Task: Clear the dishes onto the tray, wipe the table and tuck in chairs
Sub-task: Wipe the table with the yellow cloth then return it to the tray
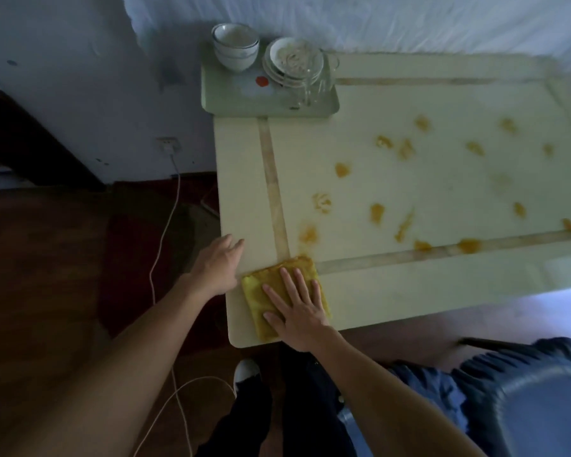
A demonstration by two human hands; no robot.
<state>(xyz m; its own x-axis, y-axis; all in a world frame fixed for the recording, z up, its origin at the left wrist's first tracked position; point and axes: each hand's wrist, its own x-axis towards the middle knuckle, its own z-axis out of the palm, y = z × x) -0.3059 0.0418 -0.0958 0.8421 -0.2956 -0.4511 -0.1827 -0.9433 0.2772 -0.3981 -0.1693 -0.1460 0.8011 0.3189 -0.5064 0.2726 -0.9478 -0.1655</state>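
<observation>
Pressing ur right hand (299, 308) flat, fingers spread, on the yellow cloth (271, 285), gripping nothing. Left hand (216, 267) open on the table (409, 291) edge, w/ orange smears (376, 212) everywhere.

White cable (165, 232) hangs from wall socket (168, 145).

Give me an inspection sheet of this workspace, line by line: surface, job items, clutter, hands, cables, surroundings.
Surface: pale table dotted with orange stains, mostly unwiped.
Job's things: yellow cloth flat at the near corner; tray at the far corner carrying stacked bowls, plates and a glass jug.
Clutter: nothing seen.
Grippers: right hand pressed flat on the cloth; left hand open, at the table edge.
Cables: white cable from a wall socket across the floor.
Surroundings: dark chair, not tucked in.
</observation>
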